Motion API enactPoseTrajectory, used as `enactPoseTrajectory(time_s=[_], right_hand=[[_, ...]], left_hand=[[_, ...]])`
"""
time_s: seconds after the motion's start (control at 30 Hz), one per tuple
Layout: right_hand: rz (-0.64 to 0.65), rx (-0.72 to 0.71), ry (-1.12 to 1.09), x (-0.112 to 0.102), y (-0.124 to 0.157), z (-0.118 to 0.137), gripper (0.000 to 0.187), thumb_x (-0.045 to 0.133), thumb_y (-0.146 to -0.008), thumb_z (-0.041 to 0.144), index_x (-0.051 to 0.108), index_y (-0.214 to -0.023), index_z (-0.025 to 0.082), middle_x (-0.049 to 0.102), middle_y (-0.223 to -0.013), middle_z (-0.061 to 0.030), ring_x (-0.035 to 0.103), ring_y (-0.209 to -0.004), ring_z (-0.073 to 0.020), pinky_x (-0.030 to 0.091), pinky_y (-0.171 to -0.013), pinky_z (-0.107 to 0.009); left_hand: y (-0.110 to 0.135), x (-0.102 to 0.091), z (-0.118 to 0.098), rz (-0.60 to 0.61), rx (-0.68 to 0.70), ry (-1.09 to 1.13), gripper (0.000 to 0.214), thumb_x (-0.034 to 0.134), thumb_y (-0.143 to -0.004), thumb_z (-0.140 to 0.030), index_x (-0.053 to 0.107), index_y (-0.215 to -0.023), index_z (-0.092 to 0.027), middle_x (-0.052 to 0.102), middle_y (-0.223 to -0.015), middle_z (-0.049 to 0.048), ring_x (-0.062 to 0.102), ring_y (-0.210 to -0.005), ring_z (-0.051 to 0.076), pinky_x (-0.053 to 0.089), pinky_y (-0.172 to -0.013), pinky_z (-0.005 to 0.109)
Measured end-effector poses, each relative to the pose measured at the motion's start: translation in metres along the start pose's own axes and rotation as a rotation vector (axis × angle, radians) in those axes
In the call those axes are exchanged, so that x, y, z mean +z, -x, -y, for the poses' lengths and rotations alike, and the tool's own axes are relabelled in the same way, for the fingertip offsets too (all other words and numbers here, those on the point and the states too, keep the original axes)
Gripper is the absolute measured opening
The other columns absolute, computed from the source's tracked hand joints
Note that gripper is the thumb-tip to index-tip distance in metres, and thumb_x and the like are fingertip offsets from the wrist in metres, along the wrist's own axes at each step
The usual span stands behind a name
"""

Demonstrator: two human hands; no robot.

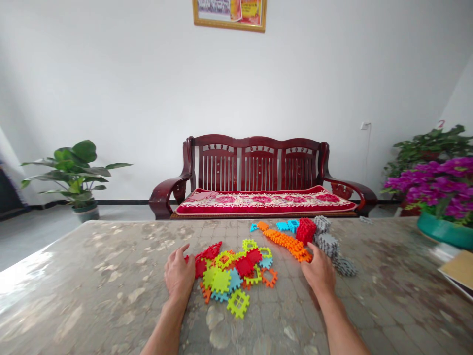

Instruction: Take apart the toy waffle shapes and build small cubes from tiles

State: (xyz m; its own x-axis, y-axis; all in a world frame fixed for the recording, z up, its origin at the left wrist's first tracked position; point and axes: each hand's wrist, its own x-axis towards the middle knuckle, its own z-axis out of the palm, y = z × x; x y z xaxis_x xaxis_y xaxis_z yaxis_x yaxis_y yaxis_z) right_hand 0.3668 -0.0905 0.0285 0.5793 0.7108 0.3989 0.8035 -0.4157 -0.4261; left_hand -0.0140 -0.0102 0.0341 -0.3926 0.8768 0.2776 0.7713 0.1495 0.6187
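Observation:
My left hand (179, 271) rests on the table beside a mixed pile of notched plastic building tiles, its fingers apart. Closest to it are red tiles (210, 251), and its fingertips touch or nearly touch their edge. Lime green tiles (220, 280), a window-patterned green tile (238, 303) and a light blue tile (235, 280) lie loose in the same pile. My right hand (320, 270) has its thumb and forefinger parted at the near end of a slanting row of orange tiles (286, 242). Its other fingers are partly hidden.
Behind my right hand stand red stacked tiles (306, 230), grey tiles (328, 244) and a few blue tiles (293, 226). A purple flower arrangement in a teal planter (443, 230) and a notebook (460, 271) are at the table's right. A wooden bench (256, 162) stands beyond the table (121, 291).

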Motion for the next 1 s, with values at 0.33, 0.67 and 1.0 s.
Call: enactPoseTrajectory(time_s=[0.33,0.67,1.0], right_hand=[[-0.024,-0.002,-0.082,0.006,-0.004,-0.006,0.053,0.049,-0.074,0.019,0.057,-0.127,0.018,0.063,-0.124,-0.0089,0.057,-0.111,-0.0256,0.041,-0.097,-0.035],[0.006,0.043,-0.112,0.014,-0.009,-0.013,0.050,0.047,-0.075,0.020,0.061,-0.123,0.018,0.067,-0.116,-0.0092,0.060,-0.109,-0.0250,0.042,-0.096,-0.034],[0.044,0.044,-0.121,0.014,-0.009,-0.014,0.050,0.048,-0.074,0.020,0.062,-0.122,0.019,0.067,-0.117,-0.0086,0.059,-0.111,-0.0248,0.042,-0.097,-0.034]], left_hand=[[-0.003,0.008,0.002,0.082,0.055,0.028,0.038,0.045,-0.088,-0.027,0.064,-0.121,-0.023,0.061,-0.124,0.0096,0.057,-0.117,0.025,0.043,-0.100,0.036],[-0.006,0.014,0.004,0.157,0.182,-0.001,0.034,0.047,-0.088,-0.029,0.067,-0.116,-0.023,0.066,-0.120,0.0087,0.060,-0.111,0.024,0.044,-0.097,0.035],[-0.004,0.013,0.003,0.207,0.240,-0.060,0.034,0.044,-0.090,-0.032,0.067,-0.114,-0.024,0.069,-0.117,0.0062,0.058,-0.113,0.024,0.041,-0.097,0.036]])
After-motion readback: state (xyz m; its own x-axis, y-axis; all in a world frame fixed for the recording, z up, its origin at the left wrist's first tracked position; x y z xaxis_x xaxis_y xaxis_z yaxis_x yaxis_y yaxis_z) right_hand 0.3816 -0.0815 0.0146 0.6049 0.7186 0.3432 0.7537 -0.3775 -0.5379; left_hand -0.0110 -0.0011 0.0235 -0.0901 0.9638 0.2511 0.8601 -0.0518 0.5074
